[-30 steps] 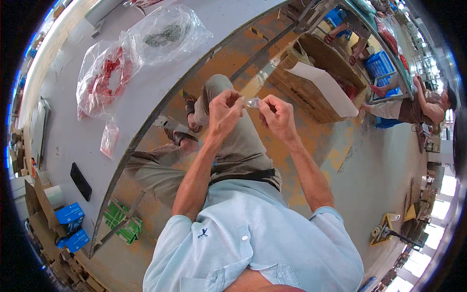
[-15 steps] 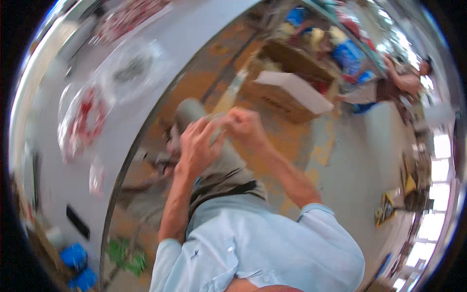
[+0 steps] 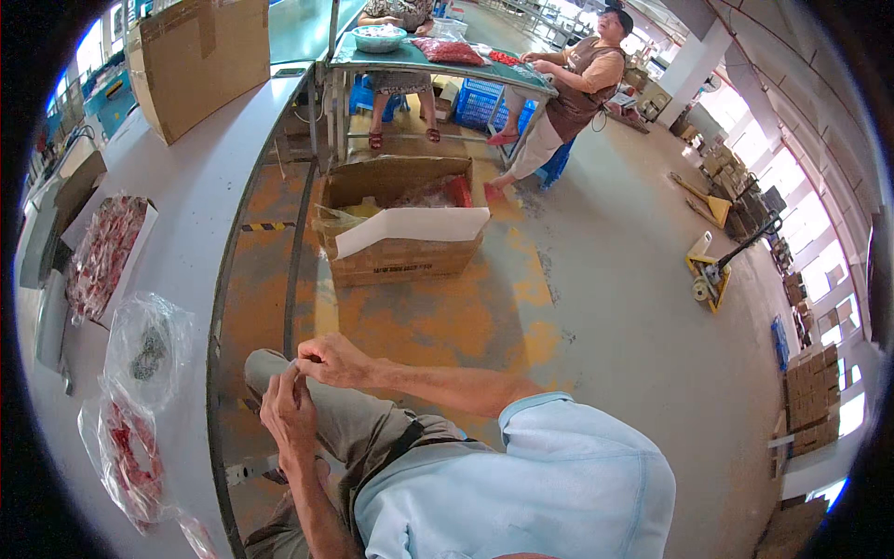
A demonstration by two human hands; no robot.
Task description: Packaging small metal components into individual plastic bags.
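Note:
Above my raised knee, my left hand and my right hand meet with their fingertips pinched together. Whatever sits between the fingers is too small and covered to make out. To their left, on the white table, lies a clear plastic bag with small dark grey pieces in it. Beside it, nearer me, another clear bag holds red pieces. Farther back on the table stands a pile of red pieces in clear wrapping.
An open cardboard box stands on the floor ahead, and a closed carton on the table's far end. Two people are at a green-topped table beyond. A yellow pallet jack is at the right.
My view has swung toward the right and up, bringing the far table and people into sight. My hands stay together at the fingertips, now lower and farther left in the picture.

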